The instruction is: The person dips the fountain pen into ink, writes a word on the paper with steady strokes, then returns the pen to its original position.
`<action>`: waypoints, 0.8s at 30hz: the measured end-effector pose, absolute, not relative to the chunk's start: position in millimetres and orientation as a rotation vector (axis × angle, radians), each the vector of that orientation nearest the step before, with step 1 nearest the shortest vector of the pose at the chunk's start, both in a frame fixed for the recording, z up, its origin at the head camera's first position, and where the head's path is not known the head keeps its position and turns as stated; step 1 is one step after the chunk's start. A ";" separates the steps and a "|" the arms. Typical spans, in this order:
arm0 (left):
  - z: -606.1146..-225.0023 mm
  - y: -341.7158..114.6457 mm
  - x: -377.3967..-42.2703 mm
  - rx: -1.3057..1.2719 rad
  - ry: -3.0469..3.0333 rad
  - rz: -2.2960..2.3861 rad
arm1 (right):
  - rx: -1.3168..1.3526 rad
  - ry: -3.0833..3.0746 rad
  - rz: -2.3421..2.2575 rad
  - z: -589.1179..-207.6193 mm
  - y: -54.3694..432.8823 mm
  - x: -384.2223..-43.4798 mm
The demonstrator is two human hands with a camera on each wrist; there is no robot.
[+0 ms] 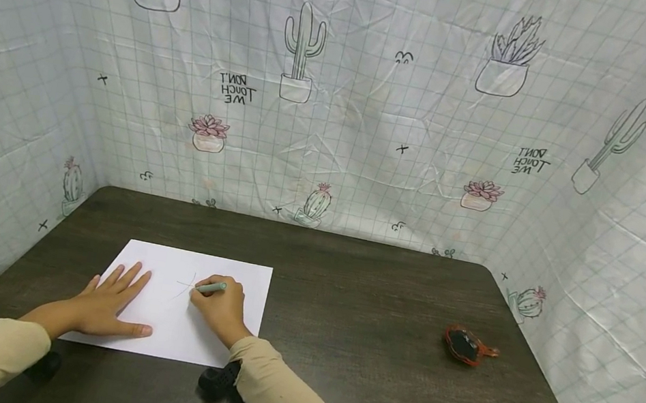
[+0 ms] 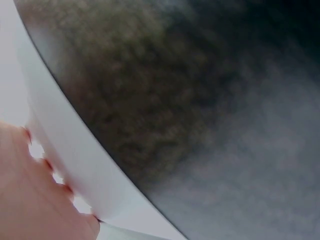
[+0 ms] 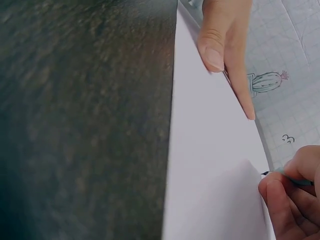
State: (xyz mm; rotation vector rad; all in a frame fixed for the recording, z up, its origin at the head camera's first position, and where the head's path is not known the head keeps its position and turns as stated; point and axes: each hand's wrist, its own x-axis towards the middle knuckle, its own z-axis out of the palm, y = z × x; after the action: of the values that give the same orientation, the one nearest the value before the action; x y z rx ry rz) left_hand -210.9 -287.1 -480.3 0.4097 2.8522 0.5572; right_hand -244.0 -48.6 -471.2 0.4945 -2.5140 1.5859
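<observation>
A white sheet of paper (image 1: 167, 338) lies on the dark table, with a few thin crossing lines (image 1: 185, 283) drawn near its middle. My right hand (image 1: 224, 308) pinches a green pen (image 1: 211, 288), its tip down at those lines. In the right wrist view the fingertips of the right hand (image 3: 295, 195) grip the pen (image 3: 287, 176) close to its dark point. My left hand (image 1: 106, 305) rests flat on the left part of the sheet, fingers spread and thumb out to the side. The left wrist view shows the left hand (image 2: 37, 190) at the paper (image 2: 75, 145), partly cut off.
On the right side of the dark wooden table (image 1: 352, 343) lies a small orange-rimmed object with a black middle (image 1: 466, 346). A white grid-patterned cloth (image 1: 359, 117) with cactus drawings hangs behind the table and along both sides. A black wrist device (image 1: 218, 381) sits under the right sleeve.
</observation>
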 end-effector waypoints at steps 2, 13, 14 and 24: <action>-481.8 -288.0 -210.7 0.420 2.849 0.594 | 0.498 -2.520 1.571 -471.9 -49.2 -243.3; -488.0 -289.8 -214.5 0.408 2.869 0.538 | 0.556 -2.518 1.470 -471.1 -49.4 -242.8; -487.7 -289.6 -214.7 0.406 2.866 0.530 | 0.562 -2.519 1.466 -470.8 -49.0 -242.8; -475.4 -285.8 -211.9 0.402 2.811 0.567 | 0.592 -2.578 1.386 -465.5 -44.8 -241.8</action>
State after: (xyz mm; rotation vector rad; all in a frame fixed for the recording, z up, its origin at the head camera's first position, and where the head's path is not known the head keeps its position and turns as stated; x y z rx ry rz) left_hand -211.9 -285.8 -475.4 0.4016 2.8107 0.5668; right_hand -241.8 -44.8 -465.5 0.5922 -2.5783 1.3861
